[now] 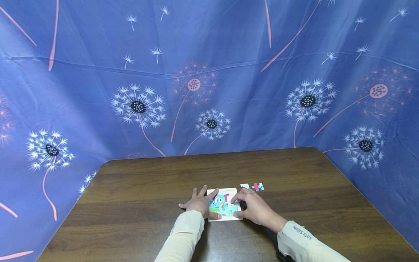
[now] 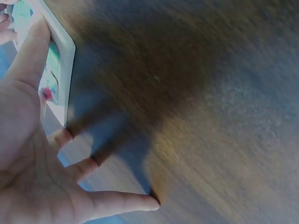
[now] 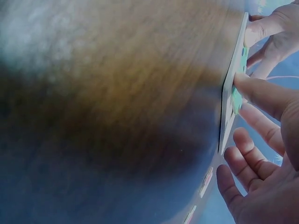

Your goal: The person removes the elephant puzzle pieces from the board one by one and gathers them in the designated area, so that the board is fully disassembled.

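Note:
A jigsaw puzzle board (image 1: 226,219) with a pale frame and a blue cartoon elephant lies on the table. My left hand (image 1: 198,203) rests over its left side, fingers spread, the thumb on the frame's near edge and the index finger at the upper left. In the left wrist view, the other fingertips touch the wood beside the board. At the board's right side, my right hand (image 1: 256,208) pinches a puzzle piece (image 3: 237,99) between thumb and index finger, low over the picture. Its other fingers hang loosely curled. The fingers hide part of that piece.
Two loose puzzle pieces lie beyond the right hand: a pale one (image 1: 244,186) and a red, blue and green one (image 1: 258,186). The brown wooden table (image 1: 147,189) reaches back to a blue dandelion-print cloth (image 1: 248,109).

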A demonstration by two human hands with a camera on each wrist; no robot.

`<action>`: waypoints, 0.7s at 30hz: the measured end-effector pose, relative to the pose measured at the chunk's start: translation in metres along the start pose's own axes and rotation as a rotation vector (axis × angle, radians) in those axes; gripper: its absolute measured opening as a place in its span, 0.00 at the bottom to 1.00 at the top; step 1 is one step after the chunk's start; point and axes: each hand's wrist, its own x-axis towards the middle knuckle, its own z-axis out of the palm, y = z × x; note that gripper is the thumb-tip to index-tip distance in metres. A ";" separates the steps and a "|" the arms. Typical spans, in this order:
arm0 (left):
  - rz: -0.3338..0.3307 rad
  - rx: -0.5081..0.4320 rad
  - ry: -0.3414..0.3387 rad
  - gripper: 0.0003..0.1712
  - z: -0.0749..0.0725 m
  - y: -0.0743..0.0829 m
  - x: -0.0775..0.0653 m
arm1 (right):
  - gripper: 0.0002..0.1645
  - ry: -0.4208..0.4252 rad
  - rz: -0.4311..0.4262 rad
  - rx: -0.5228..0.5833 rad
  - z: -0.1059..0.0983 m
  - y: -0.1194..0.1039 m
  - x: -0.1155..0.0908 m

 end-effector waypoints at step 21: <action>0.003 -0.053 -0.047 0.51 -0.004 -0.002 0.001 | 0.16 -0.043 0.039 0.054 -0.002 0.000 0.000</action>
